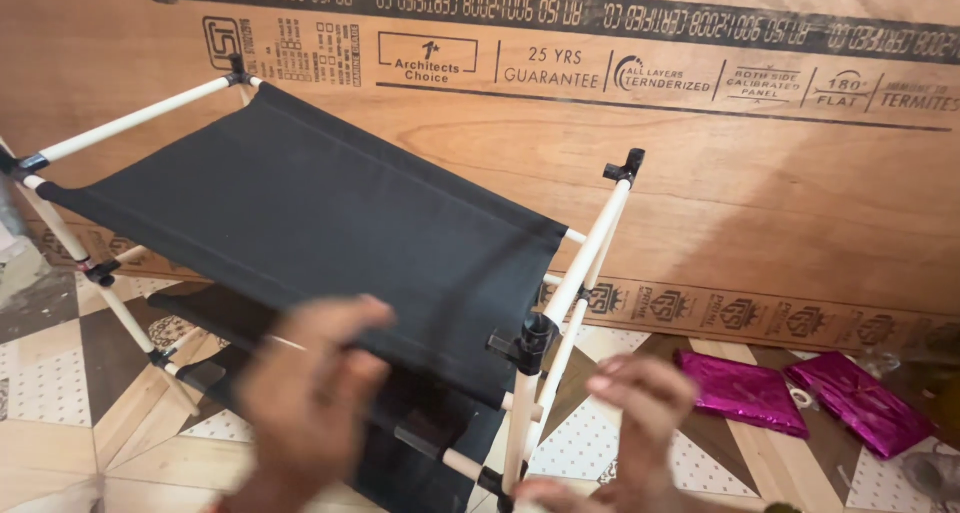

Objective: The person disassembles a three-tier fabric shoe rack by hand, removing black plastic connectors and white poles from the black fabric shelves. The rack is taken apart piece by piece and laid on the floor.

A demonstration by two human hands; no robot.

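A small rack of white tubes (pixel 590 253) and black corner connectors (pixel 527 343) stands on the floor, with black fabric shelves (pixel 300 203) stretched between the tubes. My left hand (pixel 310 398) is blurred in front of the top shelf's near edge, fingers curled; whether it grips anything is unclear. My right hand (pixel 635 413) hovers just right of the near upright tube (pixel 520 443), below the connector. Its fingers are bent and spread from the thumb, with nothing visible between them. A lower black shelf (pixel 200 308) shows under the top one.
A large plywood sheet (pixel 760 193) with printed bands leans behind the rack. Two shiny magenta packets (pixel 745 391) (pixel 865 403) lie on the patterned tile floor (pixel 60 403) at the right. Clear plastic wrapping lies at the far right edge.
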